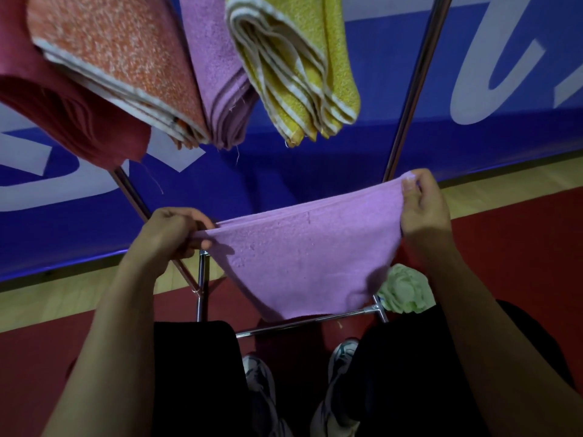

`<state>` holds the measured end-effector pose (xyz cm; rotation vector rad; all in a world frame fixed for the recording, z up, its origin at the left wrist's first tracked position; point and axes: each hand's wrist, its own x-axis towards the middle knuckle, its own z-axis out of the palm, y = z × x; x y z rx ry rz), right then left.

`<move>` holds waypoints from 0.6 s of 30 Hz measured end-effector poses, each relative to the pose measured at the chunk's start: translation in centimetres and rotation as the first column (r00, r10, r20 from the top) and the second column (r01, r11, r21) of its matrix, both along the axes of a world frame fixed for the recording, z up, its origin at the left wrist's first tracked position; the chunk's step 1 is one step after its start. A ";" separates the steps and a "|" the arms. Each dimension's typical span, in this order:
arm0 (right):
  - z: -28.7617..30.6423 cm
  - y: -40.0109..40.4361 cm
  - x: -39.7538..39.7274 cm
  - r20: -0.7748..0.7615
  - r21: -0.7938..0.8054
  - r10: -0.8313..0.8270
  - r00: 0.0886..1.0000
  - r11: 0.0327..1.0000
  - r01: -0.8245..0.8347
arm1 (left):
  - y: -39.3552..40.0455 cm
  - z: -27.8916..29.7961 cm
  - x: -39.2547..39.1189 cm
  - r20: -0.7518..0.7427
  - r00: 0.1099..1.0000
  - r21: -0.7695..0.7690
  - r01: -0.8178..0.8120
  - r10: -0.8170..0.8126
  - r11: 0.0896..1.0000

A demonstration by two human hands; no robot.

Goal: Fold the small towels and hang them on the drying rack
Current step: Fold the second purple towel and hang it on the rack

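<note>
Both forearms filled the near view, and a lilac towel (303,250) was held stretched between them below the drying rack (413,89). Its left corner was pinched by the left hand (170,230), its right corner by the right hand (422,203), so that the doubled cloth sagged flat, probably for another fold. Above it, four folded towels (293,58) were already draped on the rack. A pale green towel (403,291) was left lying by the rack's foot.
</note>
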<state>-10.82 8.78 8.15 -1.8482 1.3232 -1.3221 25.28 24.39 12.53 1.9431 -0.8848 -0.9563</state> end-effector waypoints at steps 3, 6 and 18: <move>0.3 0.3 -0.2 -0.039 -0.021 0.009 0.999 1.000 -0.010 | 0.4 0.1 0.4 0.007 0.990 0.084 0.141 -0.143 0.986; 0.5 0.4 -0.4 -0.079 -0.028 0.009 0.997 1.000 -0.011 | 0.9 0.3 0.6 0.016 0.969 0.112 0.244 -0.247 0.963; -0.3 -0.8 -1.6 -0.074 0.014 -0.001 0.997 1.000 0.002 | 1.6 1.2 -0.4 0.075 0.865 -0.136 0.502 -0.496 0.854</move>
